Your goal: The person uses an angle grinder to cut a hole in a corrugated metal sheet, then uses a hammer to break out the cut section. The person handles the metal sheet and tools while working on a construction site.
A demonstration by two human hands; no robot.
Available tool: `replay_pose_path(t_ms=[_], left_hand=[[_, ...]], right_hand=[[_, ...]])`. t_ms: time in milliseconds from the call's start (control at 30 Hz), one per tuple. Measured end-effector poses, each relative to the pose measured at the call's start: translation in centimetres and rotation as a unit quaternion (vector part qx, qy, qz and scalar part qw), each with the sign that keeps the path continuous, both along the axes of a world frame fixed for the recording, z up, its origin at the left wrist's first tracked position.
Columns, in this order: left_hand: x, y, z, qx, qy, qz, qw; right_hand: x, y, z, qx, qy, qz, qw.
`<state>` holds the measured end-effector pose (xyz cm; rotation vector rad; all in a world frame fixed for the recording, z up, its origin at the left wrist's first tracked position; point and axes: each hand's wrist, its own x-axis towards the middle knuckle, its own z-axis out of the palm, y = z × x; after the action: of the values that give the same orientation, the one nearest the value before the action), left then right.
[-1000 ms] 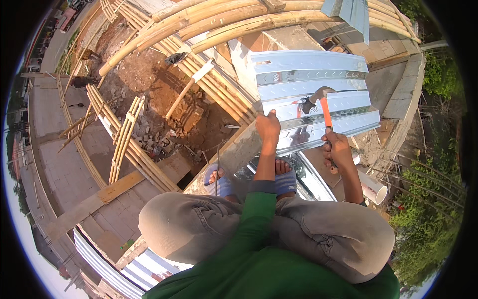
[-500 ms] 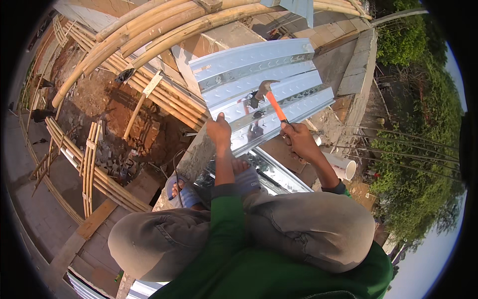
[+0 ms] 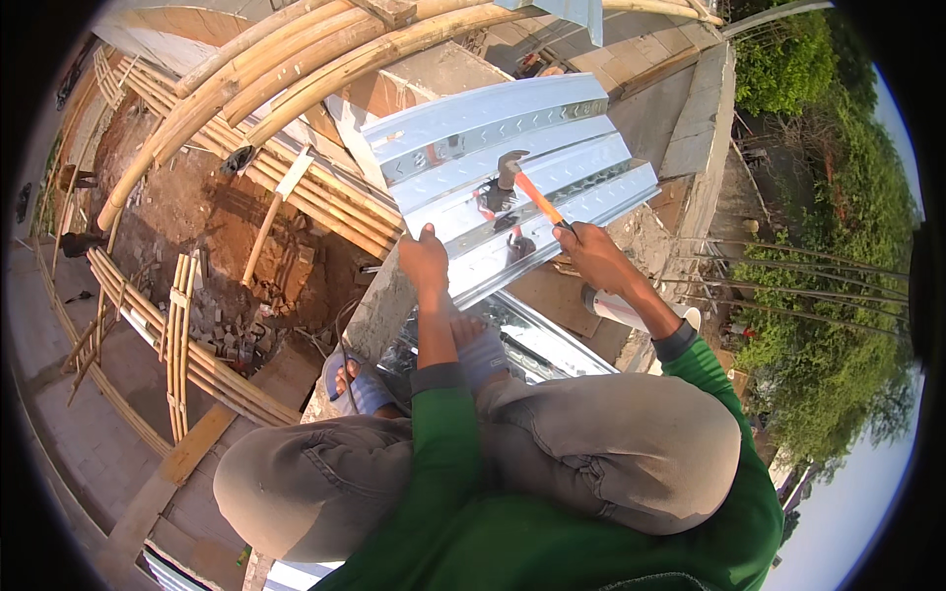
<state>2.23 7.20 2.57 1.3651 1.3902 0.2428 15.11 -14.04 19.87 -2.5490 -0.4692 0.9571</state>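
Observation:
A ribbed, shiny metal sheet (image 3: 532, 128) lies tilted in front of my knees, embossed with small chevron marks. My left hand (image 3: 424, 264) is closed on its near left edge, thumb up, with the fingers mostly hidden. In my right hand (image 3: 594, 256) is a hammer (image 3: 539, 201) with an orange handle, gripped near its dark end. The hammer's head is over the middle of the sheet, beside dark reflections; whether it touches the metal I cannot tell.
Another shiny metal panel (image 3: 557, 347) lies below the sheet, near my sandalled feet (image 3: 370, 389). Bamboo poles (image 3: 325, 192) span the left over a dug-out area with rubble (image 3: 241, 340). A white pipe (image 3: 621, 308) lies under my right forearm. Rods (image 3: 798, 271) stick out toward greenery.
My right hand has moved forward, and the hammer's head has swung left over the sheet. My left hand keeps its hold on the edge. The view has shifted slightly.

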Motion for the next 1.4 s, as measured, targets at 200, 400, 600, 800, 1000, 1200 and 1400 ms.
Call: replay_pose_path(t_ms=[200,400,600,800,1000,1200,1400], left_hand=[[0.2,0.1,0.4,0.073,-0.006,-0.008,0.997],[0.6,-0.2,0.2,0.04,-0.009,0.013,0.999],[0.2,0.1,-0.4,0.03,-0.076,-0.004,0.997],[0.6,1.6,-1.3,-0.043,0.005,-0.012,0.999],[-0.8,3.4,-1.9,0.028,0.073,-0.164,0.983],[-1.2,4.4,-1.3,0.067,0.122,-0.252,0.958],[4.7,6.2,3.1,0.333,0.211,-0.148,0.907]], right_hand=[[-0.4,0.4,4.2,0.231,-0.105,-0.015,0.967],[-0.2,0.3,0.0,-0.02,-0.069,0.071,0.995],[-1.3,-3.3,-2.2,0.049,-0.1,-0.055,0.992],[-6.7,-4.0,-8.8,0.2,-0.204,-0.344,0.895],[-9.3,-1.8,-15.6,0.312,-0.223,-0.528,0.758],[-8.1,-0.8,-17.6,0.406,-0.044,-0.659,0.632],[-7.2,-0.5,-16.4,0.441,0.068,-0.7,0.557]])
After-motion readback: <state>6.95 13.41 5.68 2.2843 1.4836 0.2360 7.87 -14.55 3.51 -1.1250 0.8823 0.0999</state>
